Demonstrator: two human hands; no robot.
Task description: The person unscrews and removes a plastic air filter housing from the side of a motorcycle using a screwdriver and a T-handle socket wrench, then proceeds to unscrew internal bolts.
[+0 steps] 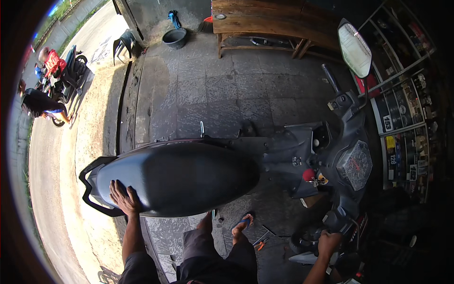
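A dark scooter stands crosswise before me, its front to the right. My left hand lies flat on the rear of its black seat, fingers spread, close to the grab rail. My right hand is closed around the near handlebar grip, which it mostly covers. Between the handlebars sits the instrument panel. A round red thing hangs by keys below it. On the far side, the other handlebar grip and a mirror stick out.
A T-handled wrench and orange-handled pliers lie on the tiled floor by my sandalled foot. Beyond are a wooden bench and black basin. Stocked shelves line the right. People and motorbikes are on the road, left.
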